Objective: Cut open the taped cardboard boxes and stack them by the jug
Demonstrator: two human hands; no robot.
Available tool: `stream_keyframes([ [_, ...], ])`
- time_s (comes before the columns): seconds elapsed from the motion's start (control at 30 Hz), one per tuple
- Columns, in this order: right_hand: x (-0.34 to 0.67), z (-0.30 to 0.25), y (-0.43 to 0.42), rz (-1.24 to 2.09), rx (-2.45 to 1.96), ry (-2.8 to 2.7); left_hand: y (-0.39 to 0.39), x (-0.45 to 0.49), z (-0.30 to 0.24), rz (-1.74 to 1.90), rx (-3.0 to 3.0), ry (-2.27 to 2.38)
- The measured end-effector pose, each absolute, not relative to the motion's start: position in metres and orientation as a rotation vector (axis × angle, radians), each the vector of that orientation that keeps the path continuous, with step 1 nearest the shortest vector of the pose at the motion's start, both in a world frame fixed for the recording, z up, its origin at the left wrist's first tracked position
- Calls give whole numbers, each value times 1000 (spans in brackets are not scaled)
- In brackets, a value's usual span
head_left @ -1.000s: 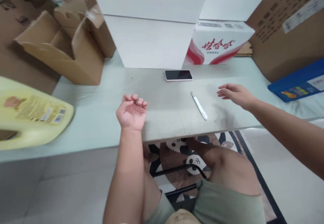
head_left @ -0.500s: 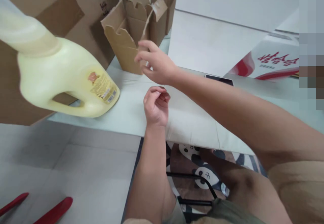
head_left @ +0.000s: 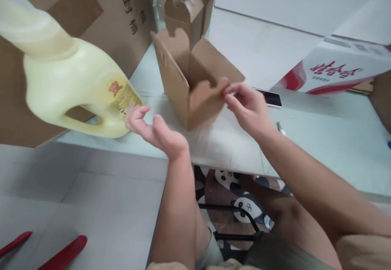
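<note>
A brown cardboard box (head_left: 175,86) with its top flaps up stands tilted over the near half of the table. My right hand (head_left: 247,105) pinches the notched flap on its near right side. To the left of the box, my left hand (head_left: 159,133) is raised with fingers apart and holds nothing. It overlaps the lower label of a large pale yellow jug (head_left: 70,82), and I cannot tell whether it touches it. Behind the box stand more open cardboard boxes (head_left: 186,15) of the same kind.
A big taped carton (head_left: 122,50) stands behind the jug. On the table (head_left: 330,139) lie a phone (head_left: 272,98) and a pen (head_left: 280,128). A red-and-white printed carton (head_left: 336,68) sits at the back right. Red strips (head_left: 65,253) show at lower left.
My right hand has taken hold of the front cardboard box and brought it nearer and to the right, turning it. My left hand has moved left and its fingers have spread.
</note>
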State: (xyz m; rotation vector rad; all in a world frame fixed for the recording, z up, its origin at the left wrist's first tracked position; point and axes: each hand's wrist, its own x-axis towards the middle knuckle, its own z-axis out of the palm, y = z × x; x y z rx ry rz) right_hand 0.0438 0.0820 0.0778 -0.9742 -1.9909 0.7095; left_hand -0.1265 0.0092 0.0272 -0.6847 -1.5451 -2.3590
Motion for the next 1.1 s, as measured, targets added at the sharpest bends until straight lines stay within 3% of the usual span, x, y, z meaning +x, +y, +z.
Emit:
stream_keyframes([
  [0.13,133,71,16,545,-946,-1839,8,-117,34,-2671,-771,-1655],
  [0.27,186,46,-11,386,-988,-1730,8,-83,39,-2998,-1299,-1572],
  [0.4,205,16,-8,330,-1112,-1534,11,-51,38,-2907,-1658,-1620],
  [0.63,221,-2,-9,1018,-1084,-1422,33,-26,28,-2674,-1828,-1626],
  [0.93,230,-16,-9,992,-923,-1418,40,-36,27,-2107,-2208,-1736],
  [1.1,231,-14,-5,980,-963,-1305,40,-36,24,-2188,-2066,-1786],
])
